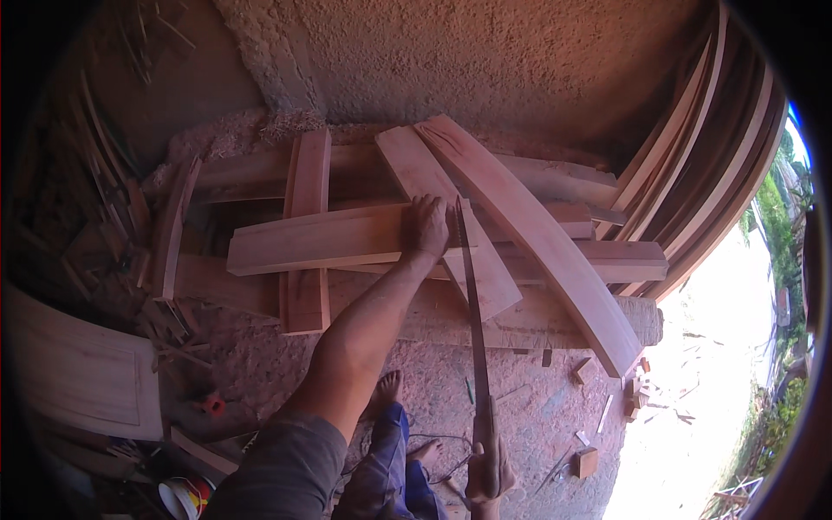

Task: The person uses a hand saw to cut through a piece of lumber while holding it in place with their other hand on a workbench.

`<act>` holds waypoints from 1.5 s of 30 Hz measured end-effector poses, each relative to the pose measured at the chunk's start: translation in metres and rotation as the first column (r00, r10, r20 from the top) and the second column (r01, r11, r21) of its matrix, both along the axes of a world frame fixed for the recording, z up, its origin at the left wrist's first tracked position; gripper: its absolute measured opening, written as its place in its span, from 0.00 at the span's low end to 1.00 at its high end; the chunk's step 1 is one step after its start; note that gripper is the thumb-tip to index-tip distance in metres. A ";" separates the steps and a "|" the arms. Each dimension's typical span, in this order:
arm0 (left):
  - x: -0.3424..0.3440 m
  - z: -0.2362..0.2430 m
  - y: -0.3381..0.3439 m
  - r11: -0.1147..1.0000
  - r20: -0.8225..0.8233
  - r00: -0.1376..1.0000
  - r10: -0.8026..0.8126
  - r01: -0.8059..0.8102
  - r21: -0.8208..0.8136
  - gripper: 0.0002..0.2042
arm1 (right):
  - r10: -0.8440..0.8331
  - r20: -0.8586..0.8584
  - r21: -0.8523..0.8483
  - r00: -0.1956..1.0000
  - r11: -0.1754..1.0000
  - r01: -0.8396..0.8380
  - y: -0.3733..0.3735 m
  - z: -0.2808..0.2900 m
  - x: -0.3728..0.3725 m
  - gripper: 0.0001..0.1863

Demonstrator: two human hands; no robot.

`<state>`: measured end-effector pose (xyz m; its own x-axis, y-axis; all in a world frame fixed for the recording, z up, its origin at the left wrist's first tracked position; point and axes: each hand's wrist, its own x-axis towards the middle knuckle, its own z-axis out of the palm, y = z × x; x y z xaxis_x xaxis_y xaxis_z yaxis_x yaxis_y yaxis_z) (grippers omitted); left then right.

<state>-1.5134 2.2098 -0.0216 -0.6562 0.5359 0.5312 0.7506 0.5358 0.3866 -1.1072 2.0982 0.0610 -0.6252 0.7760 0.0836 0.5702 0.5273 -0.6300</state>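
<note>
My left hand (pixel 431 225) grips a short, wide pale board (pixel 316 243) near its right end, which lies across other planks. My right hand (pixel 485 472), low in the view, holds the handle of a handsaw (pixel 475 347). The saw's long blade runs up to that board end, just right of my left fingers. A second board (pixel 485 295) slants beneath the held one, and a long plank (pixel 546 260) lies diagonally to its right.
Thick timbers (pixel 416 321) form a low bench by a rough wall (pixel 451 52). Long boards (pixel 702 156) lean at the right. A panel (pixel 78 364) and offcuts lie at the left. My bare feet are below, among wood scraps (pixel 585 464) and a cord.
</note>
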 end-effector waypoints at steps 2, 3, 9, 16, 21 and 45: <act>0.005 0.003 0.008 0.999 0.029 0.999 -0.042 0.042 -0.015 0.05 | 0.092 -0.362 0.186 0.928 0.982 -0.025 0.034 -0.045 -0.040 0.29; 0.004 0.005 0.008 0.998 0.033 0.998 -0.054 0.055 -0.032 0.05 | 0.141 -0.397 0.086 0.907 0.989 -0.117 0.063 -0.043 -0.078 0.29; -0.011 -0.010 -0.002 1.000 -0.002 1.000 -0.014 0.014 -0.021 0.04 | 0.194 -0.275 0.256 0.942 0.959 -0.123 0.041 -0.050 -0.044 0.31; -0.015 -0.028 -0.001 0.999 -0.136 0.990 0.024 -0.018 0.050 0.05 | 0.119 -0.192 -0.010 0.974 0.992 -0.123 0.023 -0.017 -0.030 0.27; -0.002 0.005 0.000 0.995 0.018 0.997 -0.081 0.082 -0.062 0.04 | 0.157 -0.399 0.083 0.903 0.987 -0.134 0.089 -0.042 -0.131 0.29; -0.007 -0.020 0.004 1.000 -0.068 0.998 0.009 -0.010 -0.011 0.05 | 0.051 -0.344 0.114 0.938 0.993 -0.012 0.029 -0.056 -0.043 0.23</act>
<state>-1.5201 2.2135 -0.0411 -0.6240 0.5356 0.5689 0.7696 0.5472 0.3291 -1.1501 2.1272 0.0045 -0.5664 0.7307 0.3812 0.3095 0.6172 -0.7234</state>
